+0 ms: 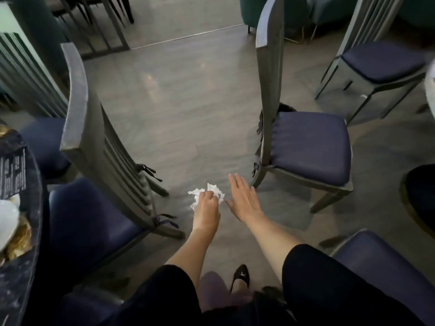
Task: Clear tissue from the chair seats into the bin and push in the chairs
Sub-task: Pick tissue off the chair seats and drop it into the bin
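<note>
L hand, lower centre of frame, has fingers curled round a crumpled white tissue, held over the grey floor. R hand is just right of it, fingers straight & flat, holding nothing. Blue-seat chair stands centre right, slat-back chair centre left, w/ both hands btwn them.

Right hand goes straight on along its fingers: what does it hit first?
Probably only bare floor: the right hand points into the gap between the left chair and the right chair. Depth unclear.
</note>
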`<action>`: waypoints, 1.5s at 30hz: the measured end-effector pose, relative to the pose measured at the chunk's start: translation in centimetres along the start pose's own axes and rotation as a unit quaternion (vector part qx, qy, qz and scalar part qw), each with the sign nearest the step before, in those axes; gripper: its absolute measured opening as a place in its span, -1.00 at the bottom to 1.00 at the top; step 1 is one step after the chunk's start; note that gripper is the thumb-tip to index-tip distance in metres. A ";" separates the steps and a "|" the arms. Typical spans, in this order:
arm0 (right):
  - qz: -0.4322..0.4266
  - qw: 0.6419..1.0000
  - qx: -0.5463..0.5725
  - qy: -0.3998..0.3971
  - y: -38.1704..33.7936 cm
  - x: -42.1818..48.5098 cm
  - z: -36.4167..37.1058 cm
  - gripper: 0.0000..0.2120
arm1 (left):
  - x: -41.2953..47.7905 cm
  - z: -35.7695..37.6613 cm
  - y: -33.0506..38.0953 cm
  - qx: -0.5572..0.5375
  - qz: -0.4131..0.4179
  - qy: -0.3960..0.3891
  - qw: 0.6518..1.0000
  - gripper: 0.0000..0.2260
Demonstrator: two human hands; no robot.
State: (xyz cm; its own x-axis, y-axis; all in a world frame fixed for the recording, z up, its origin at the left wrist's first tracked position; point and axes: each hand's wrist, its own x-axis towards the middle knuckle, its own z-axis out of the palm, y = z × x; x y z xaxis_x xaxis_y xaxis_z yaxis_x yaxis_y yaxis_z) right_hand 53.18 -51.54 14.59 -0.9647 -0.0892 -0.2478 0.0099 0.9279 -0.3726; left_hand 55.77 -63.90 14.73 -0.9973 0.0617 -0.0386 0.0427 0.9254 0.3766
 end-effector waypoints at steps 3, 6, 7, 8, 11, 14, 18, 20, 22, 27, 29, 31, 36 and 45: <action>-0.004 1.000 0.004 -0.005 0.2 3.0 -1.0 -0.30 | 3.9 -0.3 -0.2 0.003 0.021 -0.001 1.000 -0.79; -0.001 1.000 0.005 0.000 0.3 6.6 -1.9 -0.27 | 7.8 -0.6 -0.7 0.014 0.039 -0.006 0.999 -0.77; -0.001 1.000 0.009 0.001 0.2 7.8 -2.1 -0.26 | 9.2 -0.6 -0.8 0.019 0.042 -0.008 0.999 -0.76; -0.001 1.000 0.014 0.001 0.2 9.2 -2.3 -0.26 | 10.6 -0.7 -1.0 0.024 0.043 -0.011 0.999 -0.76; 0.009 0.999 0.031 -0.007 -0.4 13.5 -3.0 -0.26 | 15.1 -0.8 -1.5 0.032 0.048 -0.012 0.998 -0.75; 0.021 0.999 0.029 -0.022 -1.6 19.1 -3.3 -0.26 | 20.6 -1.3 -3.2 0.027 0.045 -0.014 0.999 -0.75; 0.021 1.000 0.020 -0.012 -4.2 28.5 -4.0 -0.28 | 29.7 -2.4 -7.2 0.025 0.049 -0.021 0.998 -0.78; 0.034 0.999 0.029 -0.014 -5.8 33.2 -5.1 -0.29 | 34.5 -3.1 -9.0 0.021 0.061 -0.025 0.998 -0.79; 0.047 0.998 0.029 -0.008 -7.1 37.7 -6.3 -0.30 | 39.6 -4.3 -10.4 0.032 0.088 -0.035 0.995 -0.79; 0.074 0.996 0.036 0.029 -7.2 48.0 -10.3 -0.29 | 52.5 -6.8 -10.0 0.030 0.133 -0.031 0.990 -0.77; 0.102 0.993 0.035 0.043 -6.4 52.1 -11.9 -0.30 | 57.5 -6.9 -9.1 0.029 0.158 -0.030 0.987 -0.76; 0.131 0.989 0.050 0.057 -5.2 56.8 -13.1 -0.31 | 62.6 -6.5 -8.2 0.025 0.186 -0.041 0.981 -0.77; 0.189 0.977 0.068 0.072 -1.2 67.2 -15.9 -0.32 | 75.3 -4.0 -4.7 0.032 0.231 -0.058 0.971 -0.78; 0.388 0.912 0.050 0.126 10.2 73.0 -21.7 -0.42 | 90.2 1.3 7.1 0.032 0.433 -0.170 0.885 -0.82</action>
State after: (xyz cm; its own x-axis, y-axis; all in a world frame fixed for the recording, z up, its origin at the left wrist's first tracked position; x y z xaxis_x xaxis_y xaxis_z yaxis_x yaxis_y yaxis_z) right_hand -22.84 -40.74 12.17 -0.6867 0.6777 -0.2630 0.7270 0.6374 -0.2553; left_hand -33.84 -51.25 12.67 -0.5142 0.8567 -0.0408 0.7963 0.4946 0.3482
